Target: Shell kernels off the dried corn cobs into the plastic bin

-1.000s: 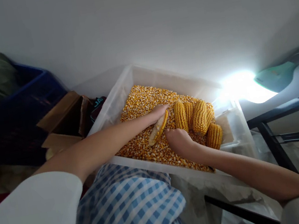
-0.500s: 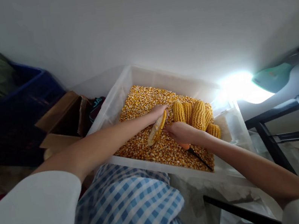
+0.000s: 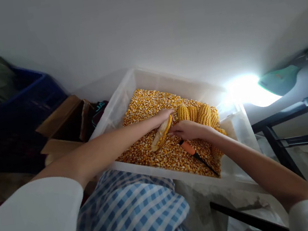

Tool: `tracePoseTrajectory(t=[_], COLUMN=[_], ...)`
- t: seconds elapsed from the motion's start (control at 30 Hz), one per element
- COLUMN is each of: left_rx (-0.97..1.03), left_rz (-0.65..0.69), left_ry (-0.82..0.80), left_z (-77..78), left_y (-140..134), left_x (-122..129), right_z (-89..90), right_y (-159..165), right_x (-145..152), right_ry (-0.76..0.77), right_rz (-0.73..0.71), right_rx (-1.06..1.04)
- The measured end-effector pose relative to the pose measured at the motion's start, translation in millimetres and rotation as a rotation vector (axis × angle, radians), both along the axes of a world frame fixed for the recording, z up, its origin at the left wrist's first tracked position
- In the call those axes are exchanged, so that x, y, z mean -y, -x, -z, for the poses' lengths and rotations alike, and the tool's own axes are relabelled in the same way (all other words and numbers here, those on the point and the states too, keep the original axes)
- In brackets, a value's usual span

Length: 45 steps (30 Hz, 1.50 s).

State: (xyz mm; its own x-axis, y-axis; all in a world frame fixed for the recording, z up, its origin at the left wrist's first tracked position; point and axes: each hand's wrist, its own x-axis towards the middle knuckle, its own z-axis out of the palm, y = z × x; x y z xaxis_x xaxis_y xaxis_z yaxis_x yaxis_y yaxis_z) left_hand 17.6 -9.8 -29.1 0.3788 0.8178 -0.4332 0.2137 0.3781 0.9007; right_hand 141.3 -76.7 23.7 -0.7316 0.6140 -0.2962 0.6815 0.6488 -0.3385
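Note:
My left hand [image 3: 164, 116] is closed around the upper end of a partly stripped corn cob [image 3: 161, 134], which has a bare pale side and a yellow strip of kernels. My right hand [image 3: 185, 130] is at the cob's right side, fingers bent against the kernels; its fingertips are partly hidden. Just below the right hand, an orange-handled screwdriver [image 3: 188, 148] with a dark shaft lies on loose corn kernels [image 3: 151, 100]. Several full corn cobs [image 3: 203, 115] rest on the kernels beyond my right hand. All of this sits in a translucent plastic bin [image 3: 119, 102].
A bright lamp [image 3: 278, 81] shines at the right, near a dark metal frame [image 3: 273, 142]. To the left stand an opened cardboard box [image 3: 59, 115] and a blue crate [image 3: 31, 86]. Blue checked cloth [image 3: 132, 214] lies before the bin, and a wall [image 3: 138, 23] rises behind.
My right hand has shifted slightly up, uncovering more of the screwdriver's orange handle. The left hand keeps its grip on the cob, which has barely moved.

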Motion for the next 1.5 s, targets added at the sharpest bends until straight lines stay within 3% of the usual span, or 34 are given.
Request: tracePoseTrajectory(t=[0.2, 0.63, 0.87, 1.13, 1.5], left_rx=[0.054, 0.070, 0.048, 0.092, 0.091], left_rz=[0.075, 0.093, 0.089, 0.079, 0.099], left_ry=[0.069, 0.060, 0.062, 0.082, 0.046], left_z=[1.1, -1.9, -2.3, -1.7, 10.7], left_y=[1.3, 4.6, 4.6, 3.7, 2.5], left_x=[-2.3, -1.5, -1.6, -1.7, -7.7], right_z=[-8.7, -14.4, -18.8, -17.1, -19.8], right_y=[8.8, 11.2, 19.5, 20.3, 20.2], right_x=[11.3, 23.1, 29.4, 30.1, 30.7], right_ry=[-0.023, -0.173, -0.167, -0.133, -0.133], right_rz=[0.059, 0.048, 0.104, 0.133, 0.115], right_rx=[0.074, 0.223, 0.336, 0.318, 0.296])
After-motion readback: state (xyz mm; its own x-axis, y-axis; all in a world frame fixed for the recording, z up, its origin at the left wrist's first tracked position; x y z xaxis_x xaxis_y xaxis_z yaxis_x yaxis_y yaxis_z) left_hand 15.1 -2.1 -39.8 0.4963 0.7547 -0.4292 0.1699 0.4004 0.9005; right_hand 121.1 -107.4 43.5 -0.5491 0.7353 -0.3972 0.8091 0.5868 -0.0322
